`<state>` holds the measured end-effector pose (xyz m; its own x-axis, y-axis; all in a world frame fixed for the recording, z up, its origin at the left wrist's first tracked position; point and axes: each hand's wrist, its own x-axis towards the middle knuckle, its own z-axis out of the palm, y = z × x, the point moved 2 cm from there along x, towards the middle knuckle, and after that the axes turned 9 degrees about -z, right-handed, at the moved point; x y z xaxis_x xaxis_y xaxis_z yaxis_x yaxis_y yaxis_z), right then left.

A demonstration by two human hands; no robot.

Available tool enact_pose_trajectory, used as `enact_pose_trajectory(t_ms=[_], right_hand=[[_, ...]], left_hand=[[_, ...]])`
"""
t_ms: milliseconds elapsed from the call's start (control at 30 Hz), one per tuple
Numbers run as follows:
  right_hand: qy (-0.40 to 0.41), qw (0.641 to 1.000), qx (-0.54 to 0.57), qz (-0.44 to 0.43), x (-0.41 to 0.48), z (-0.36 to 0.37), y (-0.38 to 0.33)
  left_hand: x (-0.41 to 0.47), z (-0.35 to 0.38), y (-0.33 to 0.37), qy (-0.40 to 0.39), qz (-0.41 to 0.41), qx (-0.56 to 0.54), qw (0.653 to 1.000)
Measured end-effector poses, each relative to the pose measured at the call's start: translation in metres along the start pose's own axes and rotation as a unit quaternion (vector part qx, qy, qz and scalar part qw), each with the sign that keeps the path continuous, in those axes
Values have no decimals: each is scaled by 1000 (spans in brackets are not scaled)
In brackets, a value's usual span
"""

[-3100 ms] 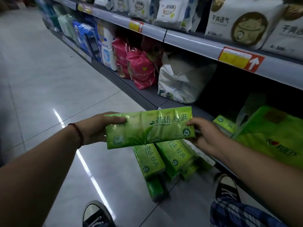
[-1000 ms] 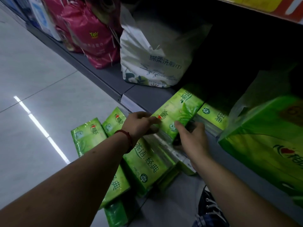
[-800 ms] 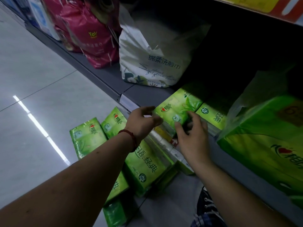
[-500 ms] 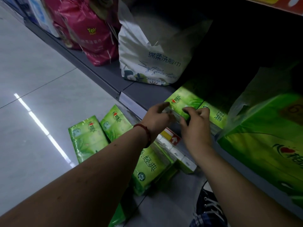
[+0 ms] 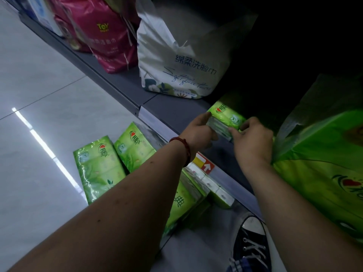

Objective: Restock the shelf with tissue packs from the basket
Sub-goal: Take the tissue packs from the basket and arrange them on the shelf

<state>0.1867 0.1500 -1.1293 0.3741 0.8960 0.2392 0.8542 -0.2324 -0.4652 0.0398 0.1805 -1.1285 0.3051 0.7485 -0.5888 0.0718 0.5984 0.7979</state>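
Green tissue pack (image 5: 225, 117) lies on bottom shelf (image 5: 176, 112) at 2 o'clock. Left hand (image 5: 200, 131) and right hand (image 5: 253, 141) both have their grip pinched on its near end, seating it. Judged partway: several spare packs (image 5: 98, 169) lie on the floor (image 5: 39, 85) at 8 o'clock, not yet shelved.
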Motion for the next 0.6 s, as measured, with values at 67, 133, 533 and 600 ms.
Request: enact_pose_trajectory(t_ms=[67,133,533,600], right_hand=[[-3,1000,-3,3,1,0,-2],[-5,1000,-7,-12,-4,0,-7],[-376,905,73,-186,-88,40,-80],[-399,896,27,-191,-94,45,-82]], left_hand=[[-3,-9,-2,0,7,-5,1000],[-12,-23,-1,15,21,-13,1000],[-56,-165,-29,358,-3,245,901],[-55,-168,-40,328,-58,273,903]])
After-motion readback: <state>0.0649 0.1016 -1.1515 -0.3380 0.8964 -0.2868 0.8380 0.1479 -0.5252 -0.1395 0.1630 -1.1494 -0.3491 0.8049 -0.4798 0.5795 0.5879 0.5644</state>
